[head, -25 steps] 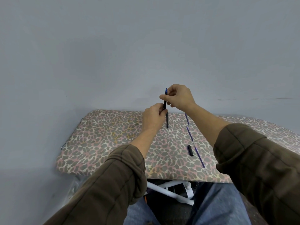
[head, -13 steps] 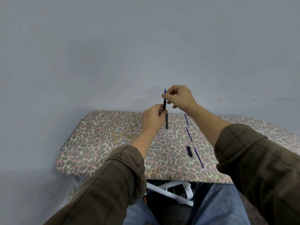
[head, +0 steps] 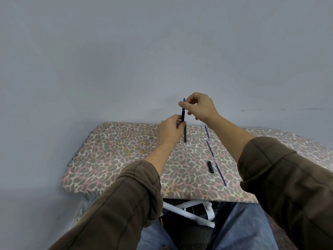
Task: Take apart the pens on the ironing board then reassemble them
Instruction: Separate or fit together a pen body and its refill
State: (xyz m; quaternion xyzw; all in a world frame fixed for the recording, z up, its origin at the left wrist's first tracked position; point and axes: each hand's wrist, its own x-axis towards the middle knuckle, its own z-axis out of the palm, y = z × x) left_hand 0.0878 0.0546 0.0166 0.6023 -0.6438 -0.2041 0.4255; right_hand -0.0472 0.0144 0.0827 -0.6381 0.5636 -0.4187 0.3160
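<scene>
Above the board (head: 117,156), pen (head: 183,114) between left hand (head: 170,131) and right hand (head: 200,107); unchanged

The ironing board (head: 115,156) wears a leopard-print cover in grey, pink and cream, and stands on a white frame (head: 187,212) that shows beneath its near edge. On its right part, thin blue ink refills (head: 210,151) lie end to end in a slanting line. A short black cap (head: 210,166) lies just beside them, on their left.

Single head-worn wide-angle view, facing forward-down over ironing board (head: 115,159) toward wall (head: 126,60), close.
</scene>
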